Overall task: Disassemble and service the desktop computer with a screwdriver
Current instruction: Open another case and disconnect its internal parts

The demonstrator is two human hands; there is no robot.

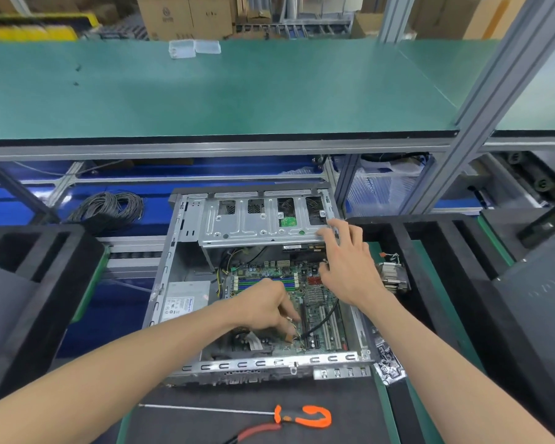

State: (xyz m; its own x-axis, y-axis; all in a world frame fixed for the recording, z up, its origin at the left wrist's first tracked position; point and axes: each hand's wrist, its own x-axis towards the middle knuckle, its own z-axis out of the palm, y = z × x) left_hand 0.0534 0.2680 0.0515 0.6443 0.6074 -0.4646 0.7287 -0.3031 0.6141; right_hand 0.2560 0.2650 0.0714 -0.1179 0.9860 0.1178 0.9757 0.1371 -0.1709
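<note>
**A:** While I watch from here, how much room do the hands have?

**B:** Little. I see the desktop computer (257, 283) lying open on the dark mat (253, 411), hemmed by black foam trays, one to the left (36, 270) and one to the right (430, 251). The case's near rim (269, 363) and the raised drive cage (263, 219) at its far end box in the motherboard (318, 302). The only open room is the strip of mat nearest me, where the screwdriver (302, 416) lies flat with its orange handle to the right.

**A:** And the hands?

**B:** The left hand (266, 309) reaches down onto the board, fingers curled and pinching something small by the black cable (321, 322) near the slots; I can't make out what. The right hand (346, 264) is relaxed, its fingers spread, their tips touching the cage's right corner.

**A:** Anything in the way?

**B:** A heatsink (393, 277) sits just right of the case, partly behind the right wrist. A coil of wire (109, 209) lies far left, and a green shelf (205, 91) overhangs the far side. The power supply (183, 299) fills the case's left corner.

**A:** What's unclear?

**B:** The left forearm covers the board's near-left part. A red-handled tool (257, 431) is cut off at the bottom edge.
</note>
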